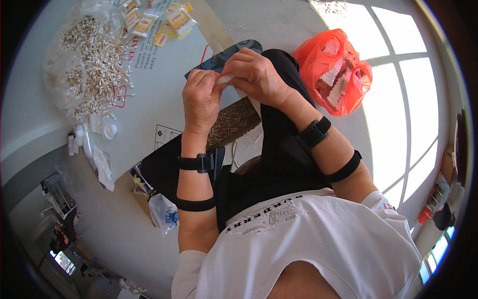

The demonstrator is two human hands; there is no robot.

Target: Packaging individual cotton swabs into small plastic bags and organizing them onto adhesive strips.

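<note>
My left hand (201, 97) and my right hand (259, 77) meet at the top middle, above my lap. Fingertips of both pinch a small whitish piece (226, 78), thin and crumpled; whether it is film or paper I cannot tell. Most of it is covered by my fingers. Just below my hands stands an open carton (234, 122) filled with many small pale sticks. On the table to the left, a large heap of cotton swabs (102, 65) spills from a clear plastic bag (62, 74).
Yellow-labelled packets of cotton swabs (179, 20) lie at the table's far end. A red plastic bag (318, 47) holding pink-and-white packs sits on the floor to the right. At the table's near left are a small white roll (109, 131) and a strip of white tissue (103, 169).
</note>
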